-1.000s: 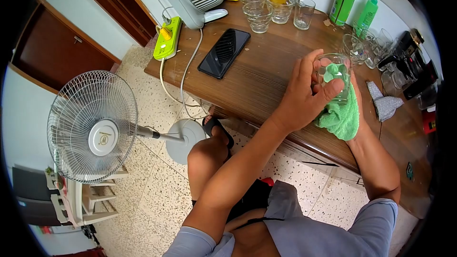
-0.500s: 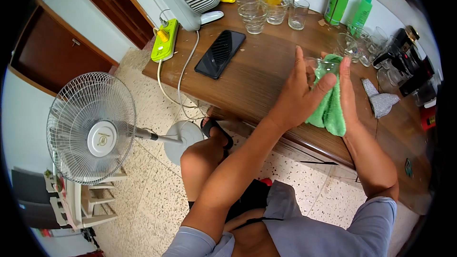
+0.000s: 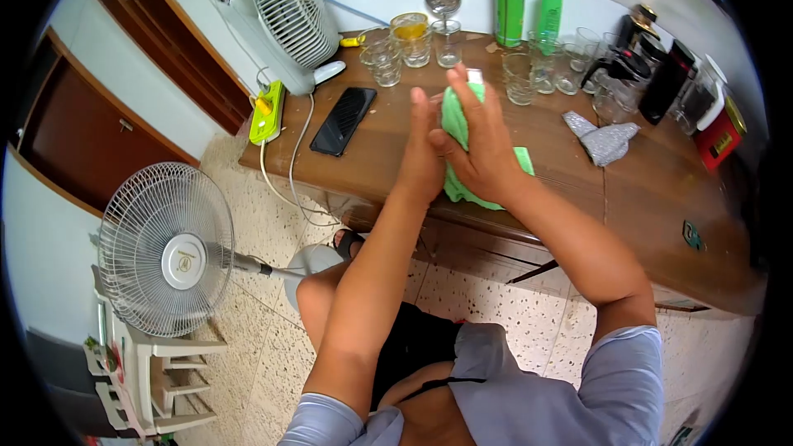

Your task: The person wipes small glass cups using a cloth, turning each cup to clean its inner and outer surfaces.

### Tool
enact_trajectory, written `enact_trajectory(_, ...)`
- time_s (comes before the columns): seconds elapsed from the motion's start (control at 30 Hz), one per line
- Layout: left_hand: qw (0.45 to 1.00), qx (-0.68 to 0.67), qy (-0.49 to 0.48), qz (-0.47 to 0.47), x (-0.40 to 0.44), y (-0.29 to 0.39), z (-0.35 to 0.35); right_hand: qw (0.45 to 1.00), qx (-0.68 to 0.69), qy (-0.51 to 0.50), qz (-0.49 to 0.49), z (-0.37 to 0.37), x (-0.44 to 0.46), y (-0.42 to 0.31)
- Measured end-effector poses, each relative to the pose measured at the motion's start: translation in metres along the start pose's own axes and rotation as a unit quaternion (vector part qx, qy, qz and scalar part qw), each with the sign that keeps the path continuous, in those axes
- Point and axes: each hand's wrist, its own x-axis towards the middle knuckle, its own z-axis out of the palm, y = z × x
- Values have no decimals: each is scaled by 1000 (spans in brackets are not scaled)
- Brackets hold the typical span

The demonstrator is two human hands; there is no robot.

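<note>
A green cloth [image 3: 456, 120] is pressed between my two hands above the front of the wooden table. My left hand [image 3: 424, 149] is on its left side, against a clear glass that is mostly hidden by fingers and cloth. On the right, my right hand [image 3: 487, 144] lies against the cloth with its fingers pointing away from me. The lower part of the cloth hangs below my palms. Several clear glasses stand behind my hands, among them a stepped glass [image 3: 386, 66] at the left and another glass [image 3: 519, 83] at the right.
A black phone [image 3: 344, 120] lies left of my hands, near a green power strip [image 3: 266, 116] and a box fan [image 3: 289, 21]. A green bottle [image 3: 550, 12], a coffee pot [image 3: 618, 87] and a grey cloth [image 3: 603, 139] are at the right. A standing fan [image 3: 169, 248] is on the floor.
The view has turned, and my hands with the cloth and glass appear farther left. My right hand has come round in front of the cloth, and the glass is now mostly hidden.
</note>
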Motion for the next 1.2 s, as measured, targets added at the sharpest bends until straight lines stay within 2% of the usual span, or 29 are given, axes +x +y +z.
enact_trajectory(0.13,998,61,-24,-12,-7,0,-10,997,58,54,22,-1,-1,9)
enact_trajectory(0.17,998,58,-25,-26,-10,1,-8,991,93,71,63,-1,0,7)
enact_trajectory(0.27,997,62,12,-46,-16,0,-6,958,179,-14,222,-15,4,3)
enact_trajectory(0.3,996,68,29,-46,-19,0,-4,961,187,-16,203,-12,2,7)
enact_trajectory(0.4,994,94,55,8,-17,-4,-11,998,-9,20,56,4,-7,0)
enact_trajectory(0.47,992,79,79,53,-17,-7,-5,998,29,-13,45,3,-7,-5)
enact_trajectory(0.53,996,52,51,48,-18,-5,-9,998,37,-37,42,3,-9,-9)
enact_trajectory(0.57,996,52,50,54,-17,-6,-13,999,24,-15,27,5,-9,-7)
enact_trajectory(0.77,980,116,111,114,-13,-13,-16,989,47,-96,104,3,-13,0)
enact_trajectory(0.93,981,104,104,130,-13,-18,-25,993,35,-77,87,5,-16,1)
enact_trajectory(1.2,987,81,115,81,-2,-18,-32,995,-33,-38,89,11,-11,0)
